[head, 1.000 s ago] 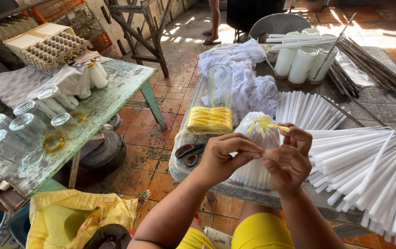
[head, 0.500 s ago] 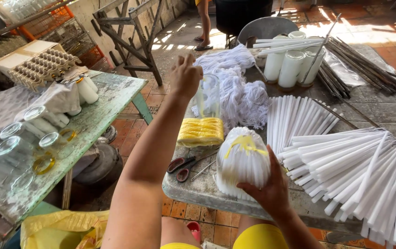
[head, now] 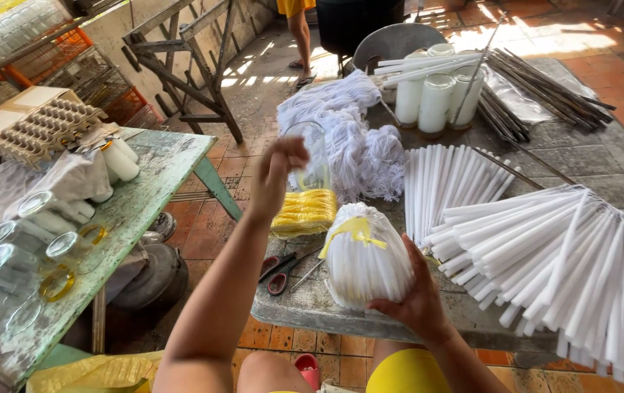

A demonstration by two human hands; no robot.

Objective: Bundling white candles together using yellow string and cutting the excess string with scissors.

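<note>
Bagged bundle tied, more sticks waiting

The right hand [head: 417,302] clasps a tied bag of white sticks [head: 365,256] on the desk [head: 305,306]; the left hand [head: 277,171], loosely curled, reaches toward yellow ties [head: 306,212]. Beyond, loose white sticks [head: 545,247] remain unbagged.

Your left arm extends forward and upward from the lower left, forearm bare and nearly straight, the wrist bent so that your left hand [head: 281,164] droops at its end. Its fingers [head: 294,149] are curled loosely inward, thumb side tucked beneath them, and whether anything sits between the fingertips cannot be told. Your right hand [head: 415,295] lies lower and nearer your body, palm turned leftward, fingers [head: 399,290] spread and wrapped in a cupping grip, thumb raised above them.
</note>
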